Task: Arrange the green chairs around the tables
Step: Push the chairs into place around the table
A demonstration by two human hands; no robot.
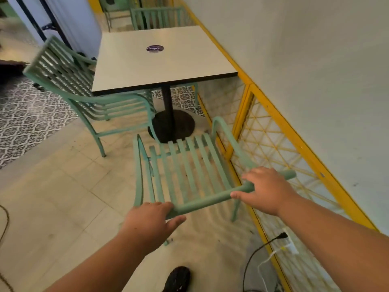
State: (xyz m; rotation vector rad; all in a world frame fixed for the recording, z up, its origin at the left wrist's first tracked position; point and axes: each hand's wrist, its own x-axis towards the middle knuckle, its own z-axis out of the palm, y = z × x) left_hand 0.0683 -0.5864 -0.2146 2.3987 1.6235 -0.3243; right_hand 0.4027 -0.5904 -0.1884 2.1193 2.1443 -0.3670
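Observation:
A green slatted metal chair point(190, 165) stands in front of me, its seat facing the white square table point(162, 60). My left hand point(150, 223) grips the left end of the chair's top back rail. My right hand point(266, 189) grips the same rail further right. A second green chair point(69, 81) stands at the table's left side, partly tucked under it. A third green chair point(157, 16) stands at the table's far side. The table rests on a black post with a round black base point(174, 125).
A yellow lattice fence point(273, 131) runs along the white wall on the right, close to the held chair. A black cable and a white cable point(263, 256) lie near an outlet at the fence's foot. Patterned floor tiles point(27, 121) lie to the left. My shoe point(177, 278) shows below.

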